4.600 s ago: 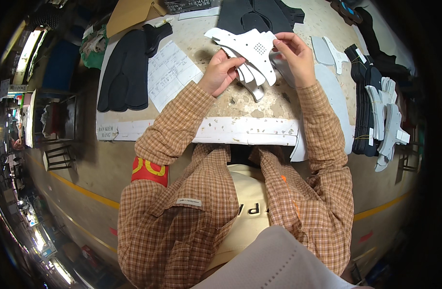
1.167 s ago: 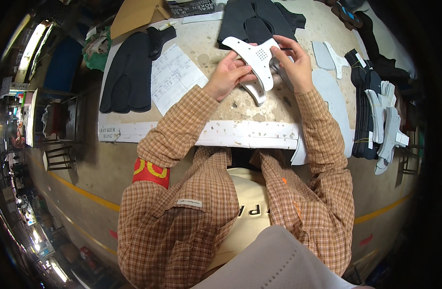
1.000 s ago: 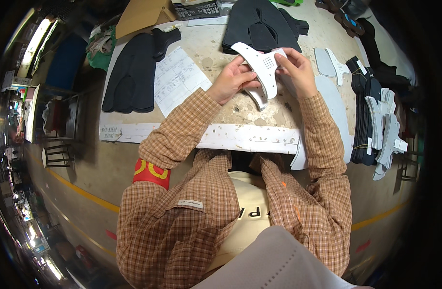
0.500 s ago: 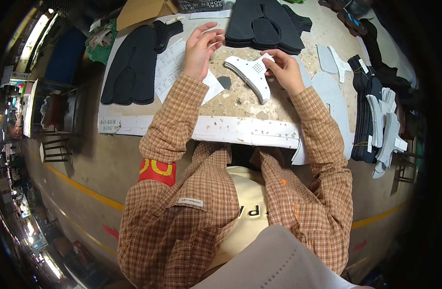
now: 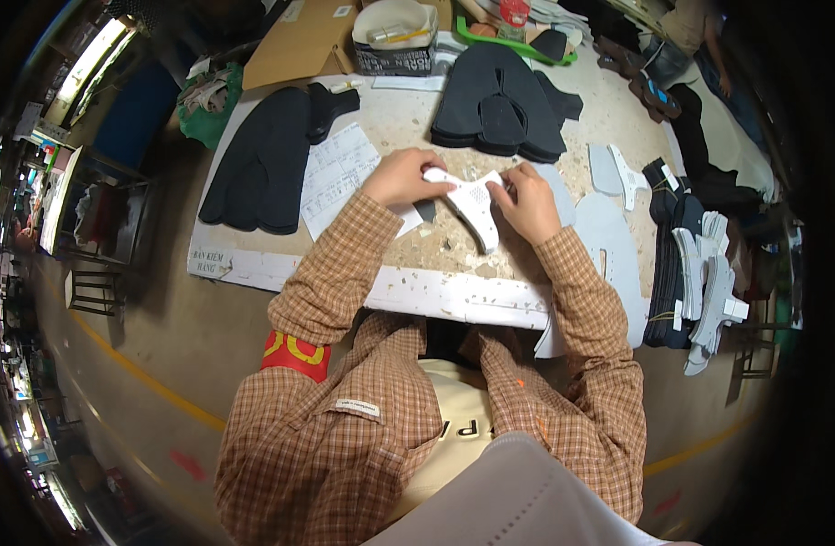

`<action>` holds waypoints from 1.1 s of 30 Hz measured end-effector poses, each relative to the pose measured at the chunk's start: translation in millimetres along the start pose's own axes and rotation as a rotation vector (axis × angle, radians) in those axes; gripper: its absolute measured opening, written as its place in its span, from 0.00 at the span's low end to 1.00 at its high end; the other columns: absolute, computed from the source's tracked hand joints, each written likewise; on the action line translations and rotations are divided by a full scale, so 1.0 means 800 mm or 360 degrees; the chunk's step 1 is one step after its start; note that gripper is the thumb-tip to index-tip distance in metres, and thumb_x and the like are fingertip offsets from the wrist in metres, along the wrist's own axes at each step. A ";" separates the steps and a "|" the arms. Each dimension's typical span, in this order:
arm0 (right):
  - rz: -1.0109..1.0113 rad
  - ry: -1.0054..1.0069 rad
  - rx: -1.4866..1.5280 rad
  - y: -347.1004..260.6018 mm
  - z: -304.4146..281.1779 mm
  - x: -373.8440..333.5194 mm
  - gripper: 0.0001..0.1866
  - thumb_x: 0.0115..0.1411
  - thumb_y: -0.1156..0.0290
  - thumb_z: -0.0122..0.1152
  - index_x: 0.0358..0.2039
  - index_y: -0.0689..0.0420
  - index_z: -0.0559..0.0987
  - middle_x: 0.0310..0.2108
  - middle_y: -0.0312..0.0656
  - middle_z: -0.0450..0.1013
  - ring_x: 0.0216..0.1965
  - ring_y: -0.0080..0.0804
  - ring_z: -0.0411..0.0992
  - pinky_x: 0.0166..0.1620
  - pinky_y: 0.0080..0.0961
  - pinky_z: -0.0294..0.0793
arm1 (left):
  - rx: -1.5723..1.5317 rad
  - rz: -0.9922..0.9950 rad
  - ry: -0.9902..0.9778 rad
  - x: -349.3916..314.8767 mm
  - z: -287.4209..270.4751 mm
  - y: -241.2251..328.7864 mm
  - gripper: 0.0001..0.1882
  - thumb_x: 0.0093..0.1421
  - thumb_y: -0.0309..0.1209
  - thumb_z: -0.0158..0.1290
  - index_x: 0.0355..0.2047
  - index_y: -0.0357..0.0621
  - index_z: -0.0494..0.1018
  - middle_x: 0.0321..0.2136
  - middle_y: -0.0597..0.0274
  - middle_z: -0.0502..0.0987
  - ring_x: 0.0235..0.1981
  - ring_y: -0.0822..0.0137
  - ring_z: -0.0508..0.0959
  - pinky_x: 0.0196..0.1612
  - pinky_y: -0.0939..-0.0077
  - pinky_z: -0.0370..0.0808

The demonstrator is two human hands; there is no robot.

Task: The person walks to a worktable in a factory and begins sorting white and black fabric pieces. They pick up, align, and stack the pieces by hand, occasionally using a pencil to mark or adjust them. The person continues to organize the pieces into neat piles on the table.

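Both the left hand and right hand have their grip pinched on the white perforated Y-shaped stack over this pretty scuffed tabletop.

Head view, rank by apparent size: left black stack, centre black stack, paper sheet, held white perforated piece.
Largest to smallest:
1. Left black stack and centre black stack: too alike to rank.
2. Paper sheet, partly hidden.
3. White perforated piece.

Printed characters stand on the table's white edge, a dark box, cream shirt and red armband.
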State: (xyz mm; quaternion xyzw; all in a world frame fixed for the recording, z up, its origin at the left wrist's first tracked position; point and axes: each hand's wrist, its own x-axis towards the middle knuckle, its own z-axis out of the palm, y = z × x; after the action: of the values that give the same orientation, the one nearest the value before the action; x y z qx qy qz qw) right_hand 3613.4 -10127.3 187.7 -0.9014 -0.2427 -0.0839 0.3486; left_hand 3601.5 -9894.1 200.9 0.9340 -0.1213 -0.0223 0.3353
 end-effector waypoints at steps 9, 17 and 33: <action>0.0531 -0.0192 0.1144 0.008 0.010 0.006 0.13 0.55 0.72 0.64 0.37 0.63 0.72 0.29 0.39 0.75 0.26 0.18 0.73 0.30 0.14 0.75 | -0.0315 -0.0030 -0.0155 0.009 0.001 -0.022 0.22 0.45 0.40 0.67 0.34 0.39 0.74 0.29 0.60 0.78 0.28 0.71 0.74 0.32 0.80 0.71; 0.0665 -0.0181 0.1465 0.006 -0.005 0.008 0.12 0.55 0.73 0.64 0.35 0.62 0.70 0.25 0.35 0.72 0.29 0.20 0.73 0.32 0.18 0.80 | -0.1727 -0.0374 0.0006 0.019 0.033 0.002 0.26 0.57 0.28 0.57 0.52 0.38 0.58 0.37 0.56 0.77 0.34 0.72 0.78 0.34 0.81 0.78; 0.0500 -0.0168 -0.0345 0.051 -0.048 0.012 0.25 0.48 0.55 0.66 0.43 0.57 0.77 0.31 0.49 0.77 0.35 0.43 0.77 0.41 0.31 0.75 | -0.0271 0.0020 0.0288 0.009 0.033 0.007 0.22 0.53 0.31 0.60 0.47 0.37 0.68 0.31 0.59 0.76 0.30 0.74 0.77 0.31 0.80 0.75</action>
State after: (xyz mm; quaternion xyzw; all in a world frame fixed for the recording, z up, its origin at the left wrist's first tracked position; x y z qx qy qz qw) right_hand 3642.4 -10175.6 195.6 -0.9636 -0.1064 -0.0067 0.2450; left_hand 3604.1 -9916.2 184.2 0.8997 -0.0940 0.0539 0.4229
